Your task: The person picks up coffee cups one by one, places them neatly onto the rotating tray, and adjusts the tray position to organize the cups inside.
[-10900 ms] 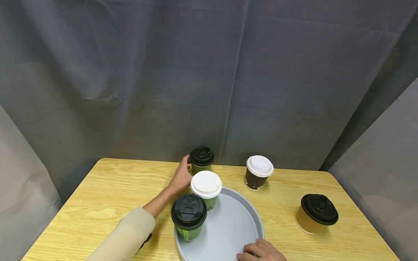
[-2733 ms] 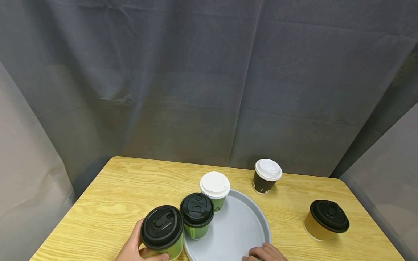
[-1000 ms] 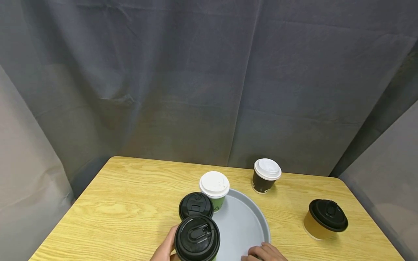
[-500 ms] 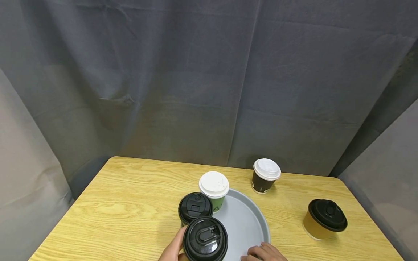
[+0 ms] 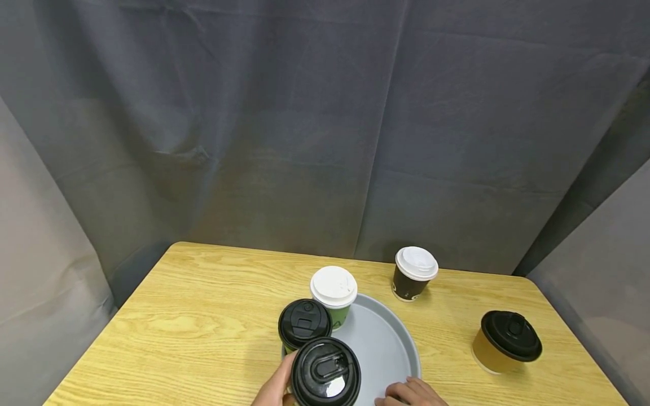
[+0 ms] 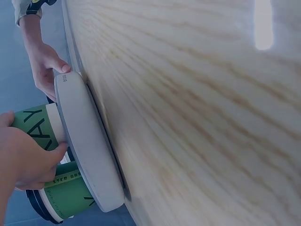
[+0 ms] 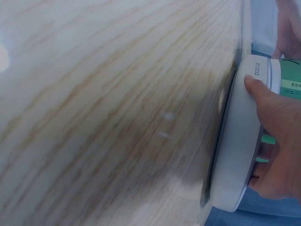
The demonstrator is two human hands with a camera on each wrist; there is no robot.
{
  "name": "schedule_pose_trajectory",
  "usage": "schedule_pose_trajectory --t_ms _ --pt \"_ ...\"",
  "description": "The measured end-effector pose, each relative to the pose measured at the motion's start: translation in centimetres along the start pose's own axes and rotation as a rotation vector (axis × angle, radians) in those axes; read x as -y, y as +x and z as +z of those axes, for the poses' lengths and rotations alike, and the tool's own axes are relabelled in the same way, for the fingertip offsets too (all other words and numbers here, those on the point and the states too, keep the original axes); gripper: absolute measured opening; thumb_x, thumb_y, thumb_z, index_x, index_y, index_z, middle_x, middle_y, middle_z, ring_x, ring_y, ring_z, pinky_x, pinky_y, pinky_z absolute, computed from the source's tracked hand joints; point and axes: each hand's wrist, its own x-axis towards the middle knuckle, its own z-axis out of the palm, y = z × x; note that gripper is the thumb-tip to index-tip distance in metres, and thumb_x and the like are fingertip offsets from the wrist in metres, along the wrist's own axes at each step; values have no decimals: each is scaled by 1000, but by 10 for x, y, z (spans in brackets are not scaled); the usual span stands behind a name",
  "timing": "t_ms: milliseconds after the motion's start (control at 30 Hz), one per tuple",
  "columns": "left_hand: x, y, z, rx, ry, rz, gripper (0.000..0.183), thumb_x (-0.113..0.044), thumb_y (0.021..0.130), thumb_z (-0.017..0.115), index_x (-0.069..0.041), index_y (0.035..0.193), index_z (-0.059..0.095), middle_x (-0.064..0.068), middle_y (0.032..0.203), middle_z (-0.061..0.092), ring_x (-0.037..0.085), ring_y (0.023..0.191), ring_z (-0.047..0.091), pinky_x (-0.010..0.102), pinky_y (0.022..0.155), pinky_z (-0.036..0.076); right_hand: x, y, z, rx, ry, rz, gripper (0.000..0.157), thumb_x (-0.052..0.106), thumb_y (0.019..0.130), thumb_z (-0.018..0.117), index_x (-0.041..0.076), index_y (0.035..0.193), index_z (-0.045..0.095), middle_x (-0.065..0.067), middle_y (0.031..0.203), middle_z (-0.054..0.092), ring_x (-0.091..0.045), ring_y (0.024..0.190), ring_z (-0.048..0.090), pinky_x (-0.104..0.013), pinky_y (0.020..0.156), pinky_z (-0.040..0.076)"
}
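While my left fingers [image 5: 280, 374] curl round the nearest cup [image 5: 326, 369], my right fingers [image 5: 403, 389] pinch the tray [image 5: 376, 338] at its edge.

- The back is hung with a creased dark grey curtain [image 5: 284, 124].
- Both sides are flanked by paler sheets [image 5: 40, 254].
- A white glare [image 6: 263, 23] is reflected by the wood-grained tabletop [image 5: 193, 316].
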Motion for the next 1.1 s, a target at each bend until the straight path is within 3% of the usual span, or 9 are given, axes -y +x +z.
schedule_pose_trajectory --t_ms 67,167,267,467,600,867,1100 --pt "2 0 1 -3 14 26 77 6 80 73 15 143 29 -22 134 54 1 121 49 26 91 49 0 0 0 3 -3 -3 29 38 73 89 29 97 74 20 92 59 1 77 50 -27 71 49" --pt "4 1 2 -3 85 31 75 3 82 73 14 143 32 -6 139 55 2 121 49 26 91 47 0 0 0 13 -11 -1 28 39 74 88 29 96 74 20 91 59 1 77 50 -27 70 49" --pt "6 2 2 -3 136 53 73 1 81 74 13 142 35 1 141 53 2 123 47 26 91 46 0 0 0 17 -14 1 27 40 74 88 29 96 75 20 91 59 1 76 50 -26 70 48" --pt "13 4 4 7 151 119 74 2 79 73 6 143 36 -21 140 47 1 125 44 29 88 49 -1 1 -1 33 -33 -3 28 40 73 88 29 96 75 19 92 59 1 78 50 -28 71 50" --pt "16 3 6 -2 158 105 73 1 80 73 6 143 37 -22 139 47 1 124 45 30 85 51 0 1 -2 56 -35 8 28 42 75 87 30 96 75 19 92 59 1 79 51 -31 71 52" --pt "14 2 12 -34 224 99 74 -1 78 77 7 141 40 -7 142 51 4 126 45 31 91 49 1 2 -3 69 -25 22 30 40 72 88 29 97 76 19 92 59 1 79 51 -35 71 54" --pt "15 3 13 -5 148 72 73 -2 81 74 10 143 37 -13 142 50 3 127 44 30 95 48 1 1 -3 77 -25 19 29 41 74 87 29 97 75 19 92 59 1 79 51 -32 70 53"
